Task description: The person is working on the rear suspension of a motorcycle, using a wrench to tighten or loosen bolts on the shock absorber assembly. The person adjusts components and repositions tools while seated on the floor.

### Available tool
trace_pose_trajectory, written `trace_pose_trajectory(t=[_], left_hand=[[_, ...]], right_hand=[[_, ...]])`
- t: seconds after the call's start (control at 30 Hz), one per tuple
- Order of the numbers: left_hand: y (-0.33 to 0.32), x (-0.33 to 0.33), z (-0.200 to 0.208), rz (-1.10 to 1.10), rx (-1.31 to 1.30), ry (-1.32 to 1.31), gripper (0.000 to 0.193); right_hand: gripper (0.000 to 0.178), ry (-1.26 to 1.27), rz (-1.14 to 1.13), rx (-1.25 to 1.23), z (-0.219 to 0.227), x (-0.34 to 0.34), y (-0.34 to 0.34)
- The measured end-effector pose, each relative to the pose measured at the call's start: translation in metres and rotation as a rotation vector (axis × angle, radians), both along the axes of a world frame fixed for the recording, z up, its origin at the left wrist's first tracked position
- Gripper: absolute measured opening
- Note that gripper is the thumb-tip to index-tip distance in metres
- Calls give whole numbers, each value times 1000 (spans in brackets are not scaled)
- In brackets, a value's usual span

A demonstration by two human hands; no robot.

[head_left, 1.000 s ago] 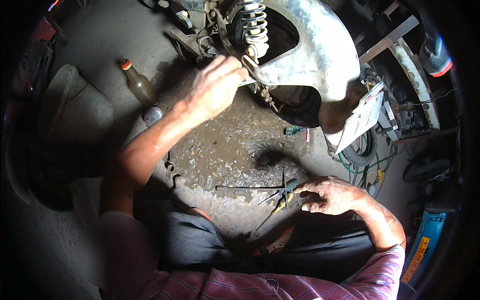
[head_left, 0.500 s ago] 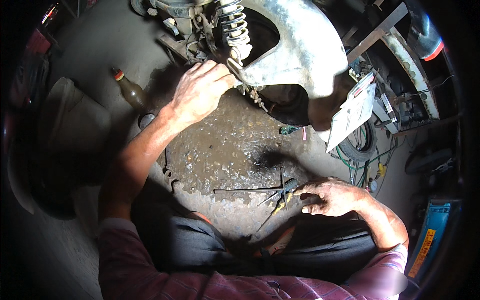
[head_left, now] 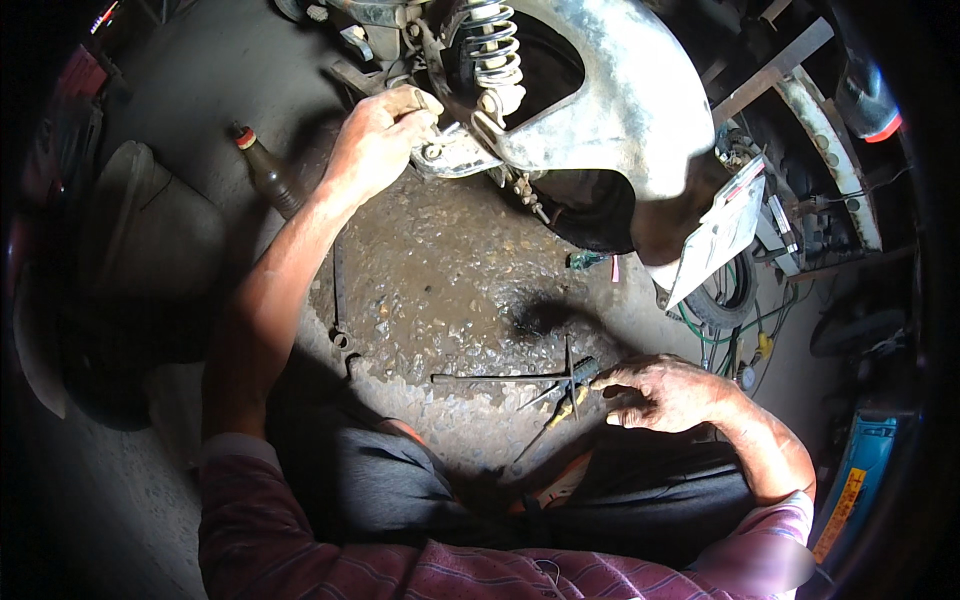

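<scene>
Toward 11 o'clock, the left hand (head_left: 378, 145) has its fingers bent at the left end of a metal bracket (head_left: 458, 158), itself at 12 o'clock below a coil spring (head_left: 493, 50); whether it grips anything cannot be told. At 4 o'clock, the right hand (head_left: 662, 395) curls loosely, fingertips just beside a T-shaped wrench (head_left: 490, 379) and a yellow-handled screwdriver (head_left: 562, 408) at 5 o'clock, contact unclear. A pale mudguard (head_left: 640, 90) sits at 1 o'clock.

A striped maroon shirt (head_left: 450, 570) is worn with dark trousers (head_left: 390, 485).
</scene>
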State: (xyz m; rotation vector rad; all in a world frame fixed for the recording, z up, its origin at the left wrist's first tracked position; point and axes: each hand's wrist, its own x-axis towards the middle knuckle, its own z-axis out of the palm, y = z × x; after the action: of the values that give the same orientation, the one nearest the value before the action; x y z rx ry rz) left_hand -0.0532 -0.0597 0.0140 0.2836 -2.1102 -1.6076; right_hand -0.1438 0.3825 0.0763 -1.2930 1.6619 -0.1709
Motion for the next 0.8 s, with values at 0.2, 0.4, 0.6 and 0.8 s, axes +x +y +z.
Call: trace_pose_trajectory(t=[0.2,0.4,0.6,0.8], left_hand=[[0,-5,2,6,-68,-69,15],[-9,-7,5,-75,-13,-64,13],[-23,-13,10,-181,65,-86,13],[-27,-15,14,-194,65,-115,15]], right_hand=[[51,19,22,-36,-5,0,0],[52,30,21,42,-5,-1,-3],[52,9,31,29,-7,-3,-3],[52,10,36,-49,-12,-5,2]])
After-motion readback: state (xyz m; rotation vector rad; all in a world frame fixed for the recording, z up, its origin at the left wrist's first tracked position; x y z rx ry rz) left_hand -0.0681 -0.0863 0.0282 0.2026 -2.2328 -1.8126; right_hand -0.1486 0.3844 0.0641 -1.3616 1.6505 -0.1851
